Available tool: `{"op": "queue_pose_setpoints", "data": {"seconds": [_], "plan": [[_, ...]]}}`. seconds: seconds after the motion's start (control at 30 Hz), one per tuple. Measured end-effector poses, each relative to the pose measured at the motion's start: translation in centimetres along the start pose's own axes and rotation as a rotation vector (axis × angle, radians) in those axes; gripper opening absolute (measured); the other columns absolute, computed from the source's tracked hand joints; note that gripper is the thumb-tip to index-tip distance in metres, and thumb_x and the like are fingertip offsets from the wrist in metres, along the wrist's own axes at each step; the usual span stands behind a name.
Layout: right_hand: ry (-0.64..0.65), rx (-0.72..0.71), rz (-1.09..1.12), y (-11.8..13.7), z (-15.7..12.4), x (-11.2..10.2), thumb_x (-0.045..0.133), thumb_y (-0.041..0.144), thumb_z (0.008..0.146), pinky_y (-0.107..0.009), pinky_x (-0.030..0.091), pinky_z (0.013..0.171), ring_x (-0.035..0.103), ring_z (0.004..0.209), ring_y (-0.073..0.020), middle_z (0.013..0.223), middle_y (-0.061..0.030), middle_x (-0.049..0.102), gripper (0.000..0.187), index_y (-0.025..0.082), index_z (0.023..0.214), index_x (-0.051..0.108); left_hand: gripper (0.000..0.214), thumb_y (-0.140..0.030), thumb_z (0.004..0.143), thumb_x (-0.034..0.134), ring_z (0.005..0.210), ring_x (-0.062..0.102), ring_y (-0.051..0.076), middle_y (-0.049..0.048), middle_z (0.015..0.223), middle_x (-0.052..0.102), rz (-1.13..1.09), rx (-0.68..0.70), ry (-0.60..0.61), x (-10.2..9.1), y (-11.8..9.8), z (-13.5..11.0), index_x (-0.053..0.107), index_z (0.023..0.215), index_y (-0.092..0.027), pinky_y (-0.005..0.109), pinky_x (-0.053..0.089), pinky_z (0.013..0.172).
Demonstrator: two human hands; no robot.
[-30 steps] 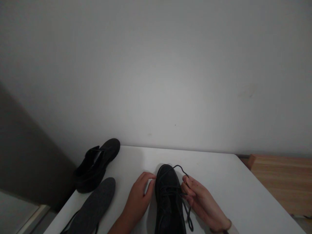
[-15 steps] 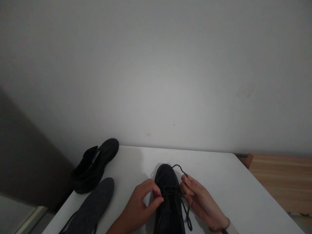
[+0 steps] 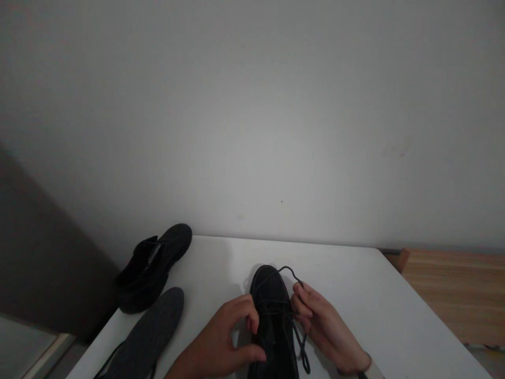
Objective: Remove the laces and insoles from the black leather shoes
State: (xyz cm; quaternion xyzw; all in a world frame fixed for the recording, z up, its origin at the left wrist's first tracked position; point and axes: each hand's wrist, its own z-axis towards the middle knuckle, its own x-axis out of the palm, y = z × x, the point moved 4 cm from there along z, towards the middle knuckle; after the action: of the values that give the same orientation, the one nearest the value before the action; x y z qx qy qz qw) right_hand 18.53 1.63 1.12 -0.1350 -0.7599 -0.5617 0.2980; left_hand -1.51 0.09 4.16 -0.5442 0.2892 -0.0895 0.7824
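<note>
A black lace-up shoe (image 3: 270,295) stands toe-away on the white table (image 3: 355,295), right in front of me. My left hand (image 3: 226,337) curls against the shoe's left side, fingertips at the lacing and thumb low on its flank. My right hand (image 3: 321,321) is closed on the black shoelace (image 3: 292,273) at the shoe's right side. The lace loops out past the toe and a strand trails down beside my right wrist.
A second black shoe (image 3: 152,266) lies at the table's far left edge. A dark grey insole (image 3: 148,337) lies beside it, nearer me. A plain wall rises behind the table. A wooden surface (image 3: 453,295) adjoins on the right.
My left hand slid from the shoe's toe side back toward me and closed in on the lacing. My right hand stayed pinched on the lace.
</note>
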Motion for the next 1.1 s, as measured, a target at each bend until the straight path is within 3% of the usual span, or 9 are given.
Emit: {"op": "queue_pose_setpoints", "data": {"seconds": [0.07, 0.17, 0.23, 0.37, 0.8, 1.1], "plan": [[-0.003, -0.006, -0.028, 0.1, 0.0, 0.1, 0.074, 0.045, 0.086, -0.023, 0.027, 0.055, 0.015, 0.057, -0.0123, 0.057, 0.0084, 0.03, 0.035, 0.02, 0.07, 0.055, 0.052, -0.053, 0.064, 0.086, 0.071, 0.043, 0.015, -0.0033, 0.077, 0.05, 0.009, -0.062, -0.01, 0.3, 0.6, -0.1, 0.047, 0.074, -0.021, 0.025, 0.033, 0.064], [-0.011, -0.015, -0.079, 0.3, -0.1, 0.3, 0.074, 0.047, 0.086, -0.023, 0.028, 0.056, 0.021, 0.057, -0.0121, 0.058, 0.0071, 0.036, 0.035, 0.019, 0.072, 0.056, 0.065, -0.041, 0.048, 0.096, 0.069, 0.037, 0.013, -0.0059, 0.076, 0.047, 0.065, -0.172, -0.015, 0.8, 1.3, -0.2, 0.038, 0.072, -0.023, 0.023, 0.028, 0.06], [-0.011, -0.023, -0.108, 0.4, -0.2, 0.5, 0.074, 0.048, 0.085, -0.023, 0.029, 0.059, 0.025, 0.059, -0.0121, 0.06, 0.0063, 0.039, 0.034, 0.019, 0.076, 0.058, 0.06, -0.027, 0.052, 0.092, 0.07, 0.037, 0.013, -0.0064, 0.076, 0.046, 0.092, -0.201, -0.013, 1.0, 1.2, -0.2, 0.036, 0.073, -0.023, 0.023, 0.028, 0.06], [0.018, -0.064, -0.153, 0.5, -0.5, 0.6, 0.075, 0.048, 0.084, -0.024, 0.029, 0.063, 0.03, 0.062, -0.0129, 0.062, 0.0058, 0.043, 0.032, 0.02, 0.09, 0.06, 0.036, -0.009, 0.064, 0.067, 0.068, 0.04, 0.013, -0.0055, 0.075, 0.045, 0.145, -0.168, -0.038, 1.1, 0.3, -0.1, 0.036, 0.073, -0.023, 0.024, 0.031, 0.062], [-0.005, -0.087, -0.242, 0.3, -0.6, 0.2, 0.078, 0.044, 0.081, -0.025, 0.028, 0.061, 0.031, 0.063, -0.0129, 0.066, 0.0053, 0.043, 0.03, 0.02, 0.085, 0.061, 0.014, -0.015, 0.078, 0.05, 0.073, 0.044, 0.015, -0.0031, 0.079, 0.045, 0.092, -0.114, -0.055, 0.7, 0.7, -0.8, 0.04, 0.084, -0.023, 0.026, 0.036, 0.07], [-0.032, -0.095, -0.223, 0.5, -0.5, 0.7, 0.082, 0.044, 0.077, -0.024, 0.028, 0.059, 0.03, 0.062, -0.0126, 0.066, 0.0047, 0.044, 0.032, 0.019, 0.078, 0.062, 0.032, -0.01, 0.075, 0.058, 0.065, 0.047, 0.012, -0.0068, 0.073, 0.045, 0.005, -0.162, -0.088, 1.4, 0.9, -0.6, 0.039, 0.097, -0.024, 0.025, 0.04, 0.066]]}}
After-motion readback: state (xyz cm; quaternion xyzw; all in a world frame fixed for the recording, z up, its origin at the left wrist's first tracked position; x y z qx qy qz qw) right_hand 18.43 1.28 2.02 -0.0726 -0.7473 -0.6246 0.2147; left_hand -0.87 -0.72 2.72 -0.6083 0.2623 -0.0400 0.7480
